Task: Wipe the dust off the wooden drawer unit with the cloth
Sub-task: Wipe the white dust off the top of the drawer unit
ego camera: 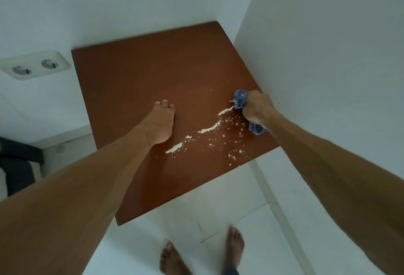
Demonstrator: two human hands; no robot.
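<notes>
The reddish-brown top of the wooden drawer unit (140,73) fills the middle of the view, set into a white corner. My right hand (256,108) grips a bunched blue cloth (240,97) at the top's right edge, with a cloth end sticking out below the fist. A broken line of pale dust (208,130) runs diagonally from the cloth toward the front, with scattered specks to its right. My left hand (161,119) rests flat on the wood left of the dust line, fingers straight.
White walls close in behind and to the right of the unit. A double wall socket (32,67) sits on the left wall. Dark furniture (17,161) stands at the left edge. My bare feet (235,246) stand on white floor tiles in front.
</notes>
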